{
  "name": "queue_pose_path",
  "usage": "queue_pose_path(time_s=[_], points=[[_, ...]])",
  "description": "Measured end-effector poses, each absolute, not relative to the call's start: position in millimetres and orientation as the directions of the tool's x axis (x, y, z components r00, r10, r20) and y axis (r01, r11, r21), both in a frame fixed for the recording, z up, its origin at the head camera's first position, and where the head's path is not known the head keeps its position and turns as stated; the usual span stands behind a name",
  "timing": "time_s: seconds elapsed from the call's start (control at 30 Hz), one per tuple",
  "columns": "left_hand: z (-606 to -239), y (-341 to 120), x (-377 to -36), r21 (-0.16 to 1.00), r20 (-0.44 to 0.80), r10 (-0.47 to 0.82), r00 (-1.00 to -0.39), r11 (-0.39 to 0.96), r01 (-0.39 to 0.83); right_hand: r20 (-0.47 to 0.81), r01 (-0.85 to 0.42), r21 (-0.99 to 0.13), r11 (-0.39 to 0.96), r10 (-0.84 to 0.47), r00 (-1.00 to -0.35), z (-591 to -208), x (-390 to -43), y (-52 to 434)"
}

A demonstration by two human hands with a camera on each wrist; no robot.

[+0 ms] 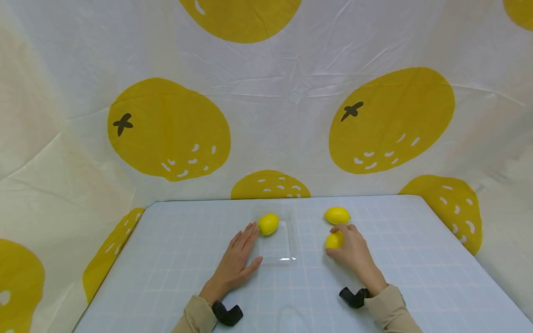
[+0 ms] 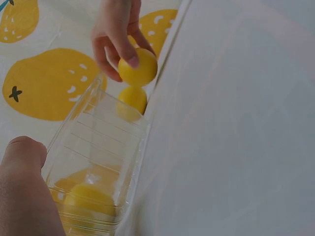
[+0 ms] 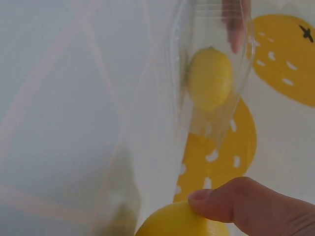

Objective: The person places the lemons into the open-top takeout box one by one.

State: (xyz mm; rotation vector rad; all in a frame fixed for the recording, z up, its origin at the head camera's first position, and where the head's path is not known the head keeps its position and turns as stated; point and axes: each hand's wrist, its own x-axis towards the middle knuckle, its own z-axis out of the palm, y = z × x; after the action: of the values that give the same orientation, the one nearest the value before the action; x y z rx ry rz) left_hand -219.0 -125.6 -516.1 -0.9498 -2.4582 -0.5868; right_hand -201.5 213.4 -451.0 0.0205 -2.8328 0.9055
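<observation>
My right hand [image 1: 354,250] pinches a yellow lemon [image 1: 334,240] between thumb and fingers, to the right of a clear plastic container [image 1: 294,243]. In the left wrist view this lemon [image 2: 139,69] appears above a second lemon [image 2: 132,101]. That second lemon [image 1: 337,215] lies on the table just behind my right hand. A third lemon [image 1: 268,224] rests inside the container, toward its back left. Along the container's left side lies my left hand [image 1: 236,261], fingers straight, fingertips by the wall and thumb near the front left corner.
A pale blue checked cloth covers the table [image 1: 166,259]. Behind and beside it hangs a white sheet [image 1: 275,138] printed with big yellow fruit. Black wrist devices [image 1: 227,314] sit at both sleeve cuffs.
</observation>
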Motion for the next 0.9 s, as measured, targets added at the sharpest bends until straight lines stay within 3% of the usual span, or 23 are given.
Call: queue_pose_path(time_s=[0.53,0.9], points=[[-517.5,-125.1,-220.2,0.209,0.557,0.515,-0.652,0.673,0.710,0.372,-0.263,-0.701,0.663,0.026,-0.928,-440.2,-220.3,182.7],[-517.8,-125.6,-219.6,0.216,0.546,0.517,-0.660,0.674,0.707,0.442,-0.430,-0.809,0.401,-0.066,-0.895,-437.6,-235.6,155.3]])
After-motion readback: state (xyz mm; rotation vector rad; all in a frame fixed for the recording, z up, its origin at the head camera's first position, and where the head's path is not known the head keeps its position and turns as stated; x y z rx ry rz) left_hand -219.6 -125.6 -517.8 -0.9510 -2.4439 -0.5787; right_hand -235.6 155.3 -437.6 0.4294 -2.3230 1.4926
